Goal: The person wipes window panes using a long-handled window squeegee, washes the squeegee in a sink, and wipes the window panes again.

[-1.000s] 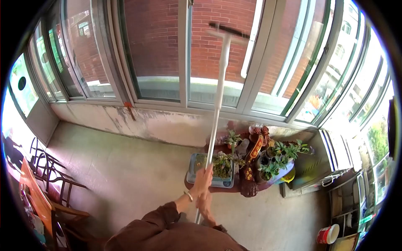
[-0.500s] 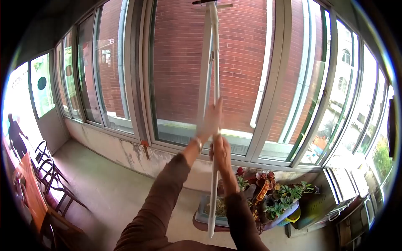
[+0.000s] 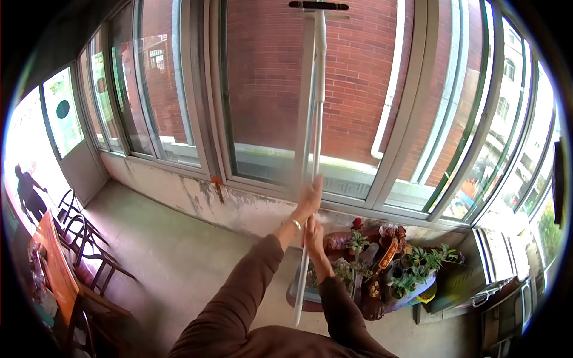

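Observation:
A long white pole stands nearly upright in front of the window, topped by a squeegee head with a dark strip. My left hand is wrapped round the pole, with a bracelet at the wrist. Just below it, my right hand also grips the pole. The pole's lower end hangs free in front of a glass tank of plants. Behind the squeegee is the window pane, with a red brick wall beyond it.
Potted plants stand on a carved wooden stand at the right, beside a metal cabinet. Dark chairs and a wooden table are at the left. A person is by the far-left door.
Both hands and the pole rose up the window, then came down somewhat in the last half second. The view tilted up, and the squeegee head now shows fully near the top edge.

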### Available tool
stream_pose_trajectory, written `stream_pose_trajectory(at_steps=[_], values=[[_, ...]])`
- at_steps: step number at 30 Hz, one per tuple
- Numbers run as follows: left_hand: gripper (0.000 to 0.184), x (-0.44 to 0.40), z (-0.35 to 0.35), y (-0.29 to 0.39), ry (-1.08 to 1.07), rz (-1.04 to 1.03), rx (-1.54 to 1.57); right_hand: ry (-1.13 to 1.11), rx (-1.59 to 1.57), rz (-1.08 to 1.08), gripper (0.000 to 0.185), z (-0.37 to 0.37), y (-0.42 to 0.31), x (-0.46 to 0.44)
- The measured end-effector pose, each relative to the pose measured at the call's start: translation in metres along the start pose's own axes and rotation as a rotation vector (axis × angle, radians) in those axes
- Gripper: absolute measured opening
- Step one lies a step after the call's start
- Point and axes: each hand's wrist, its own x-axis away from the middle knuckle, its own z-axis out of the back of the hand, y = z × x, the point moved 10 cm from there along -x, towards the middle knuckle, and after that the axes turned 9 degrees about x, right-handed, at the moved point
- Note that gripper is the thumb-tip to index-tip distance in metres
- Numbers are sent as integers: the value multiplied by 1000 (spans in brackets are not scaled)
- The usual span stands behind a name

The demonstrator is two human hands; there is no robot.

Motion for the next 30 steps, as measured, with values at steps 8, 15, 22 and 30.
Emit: stream_pose_trajectory(at_steps=[8, 15, 22, 30], values=[[60, 153, -22, -102, -126, 466, 427, 161, 353, -38, 54, 32, 151, 89], [61, 243, -5, -138, -107, 714, 339, 42, 398, -223, 59, 22, 202, 160], [53, 311, 14, -169, -107, 740, 303, 84, 383, -283, 54, 11, 240, 226], [62, 346, 27, -164, -127, 827, 253, 56, 463, -300, 60, 4, 249, 261]])
